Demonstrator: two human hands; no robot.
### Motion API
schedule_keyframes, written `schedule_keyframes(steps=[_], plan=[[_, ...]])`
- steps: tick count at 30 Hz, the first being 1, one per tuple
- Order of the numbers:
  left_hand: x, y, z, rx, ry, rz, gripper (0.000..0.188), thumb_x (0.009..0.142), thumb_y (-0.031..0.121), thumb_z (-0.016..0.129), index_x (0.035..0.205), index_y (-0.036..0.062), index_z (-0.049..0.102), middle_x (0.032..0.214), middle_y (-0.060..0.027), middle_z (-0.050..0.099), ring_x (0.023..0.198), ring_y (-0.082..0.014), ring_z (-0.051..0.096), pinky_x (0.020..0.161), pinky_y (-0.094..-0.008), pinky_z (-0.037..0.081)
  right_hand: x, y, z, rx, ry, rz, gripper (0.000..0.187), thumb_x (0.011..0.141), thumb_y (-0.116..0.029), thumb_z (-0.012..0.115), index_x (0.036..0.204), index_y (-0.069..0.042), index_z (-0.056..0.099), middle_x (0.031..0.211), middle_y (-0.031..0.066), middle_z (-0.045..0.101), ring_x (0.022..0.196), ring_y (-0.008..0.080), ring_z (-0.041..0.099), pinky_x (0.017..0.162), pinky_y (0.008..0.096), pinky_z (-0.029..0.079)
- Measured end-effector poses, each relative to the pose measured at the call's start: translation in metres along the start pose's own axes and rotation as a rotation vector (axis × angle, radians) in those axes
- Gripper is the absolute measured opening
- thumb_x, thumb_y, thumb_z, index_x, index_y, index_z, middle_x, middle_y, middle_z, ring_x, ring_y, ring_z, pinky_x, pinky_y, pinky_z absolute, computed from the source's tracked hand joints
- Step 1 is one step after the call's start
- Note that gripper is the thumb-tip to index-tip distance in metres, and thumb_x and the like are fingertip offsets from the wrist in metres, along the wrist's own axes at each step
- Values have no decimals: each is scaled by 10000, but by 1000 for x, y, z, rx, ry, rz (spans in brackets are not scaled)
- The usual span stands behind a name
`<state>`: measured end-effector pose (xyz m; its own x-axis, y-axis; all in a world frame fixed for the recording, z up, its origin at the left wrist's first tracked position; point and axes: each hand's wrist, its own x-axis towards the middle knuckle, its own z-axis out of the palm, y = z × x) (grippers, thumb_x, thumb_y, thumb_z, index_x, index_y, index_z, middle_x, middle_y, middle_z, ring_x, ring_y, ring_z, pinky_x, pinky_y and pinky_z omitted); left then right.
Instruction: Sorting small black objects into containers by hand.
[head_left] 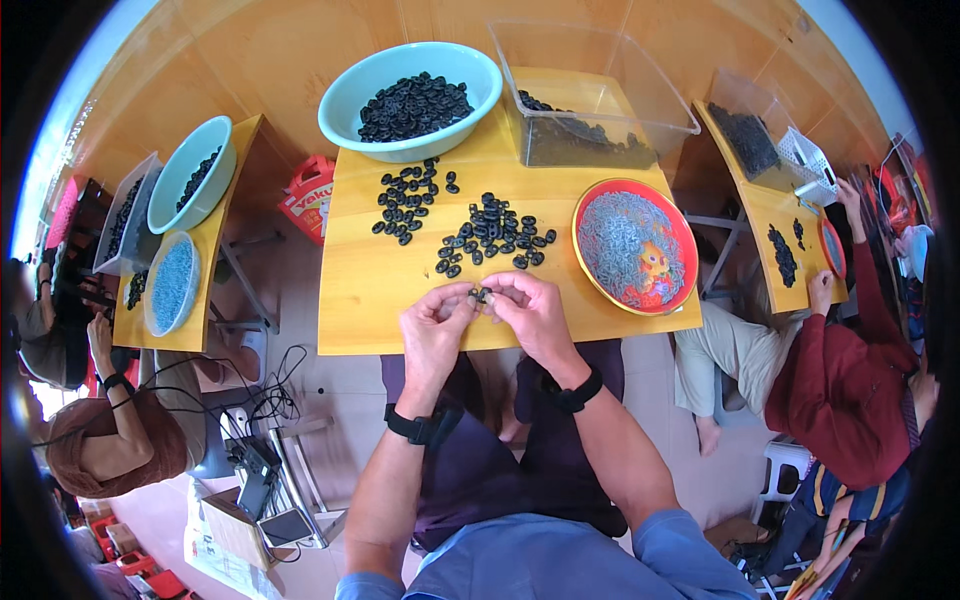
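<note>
Close to the table's near edge, my left hand [436, 322] and my right hand [530, 312] meet fingertip to fingertip. Pinched between them is a small black oval part [481, 296], partly hidden by the fingers. Just beyond lies a loose pile of similar black parts [492, 226], and farther left is a second scattered group of black parts [404, 202]. To the right of my hands stands a round red tray [686, 272] with a yellow rim, holding many thin grey pieces [622, 232] over a printed picture.
At the back of the yellow table [350, 310] stand a turquoise basin [342, 134] of black parts and a clear plastic bin [590, 152] with more. Co-workers sit at a left table [222, 210] and a right table [770, 230]. Black cables [270, 395] tangle at lower left.
</note>
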<state>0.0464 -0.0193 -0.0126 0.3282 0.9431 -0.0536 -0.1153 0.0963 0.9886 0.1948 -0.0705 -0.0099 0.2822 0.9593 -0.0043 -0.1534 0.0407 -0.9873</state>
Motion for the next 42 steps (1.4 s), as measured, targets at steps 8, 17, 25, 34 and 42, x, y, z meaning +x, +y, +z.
schedule_keyframes(steps=[8,17,25,34,42], plan=[[1,5,0,11,-25,-20,203,916,-10,656,1104,-84,678,920,-96,740,816,-94,691,760,-222,539,5,-2,-7,42,-27,5,173,913,47,585,1075,44,646,979,79,687,836,119,682,712,256,554],[2,8,-1,-56,-31,-44,175,915,-23,655,1079,-82,674,922,-104,740,813,-111,699,776,-235,554,7,-4,-7,95,-75,17,138,936,30,588,1067,47,629,924,95,701,780,130,694,714,265,573],[3,15,-2,-60,-28,-117,166,900,-23,665,1055,-85,662,906,-116,735,785,-125,693,746,-240,550,6,-3,-6,79,-76,7,127,935,30,592,1055,45,627,905,94,704,765,125,691,692,256,567],[4,15,-2,-67,-27,-136,144,885,-19,688,1017,-77,673,864,-108,732,770,-120,689,722,-232,549,4,-3,-6,63,-68,6,132,929,9,609,1053,43,639,893,92,708,761,117,689,670,248,561],[4,19,-1,-46,-38,-149,132,884,-13,690,1002,-71,681,857,-102,733,744,-107,673,708,-222,538,5,-5,-7,64,-76,1,124,931,22,602,1042,43,654,879,94,715,758,117,691,654,244,554]])
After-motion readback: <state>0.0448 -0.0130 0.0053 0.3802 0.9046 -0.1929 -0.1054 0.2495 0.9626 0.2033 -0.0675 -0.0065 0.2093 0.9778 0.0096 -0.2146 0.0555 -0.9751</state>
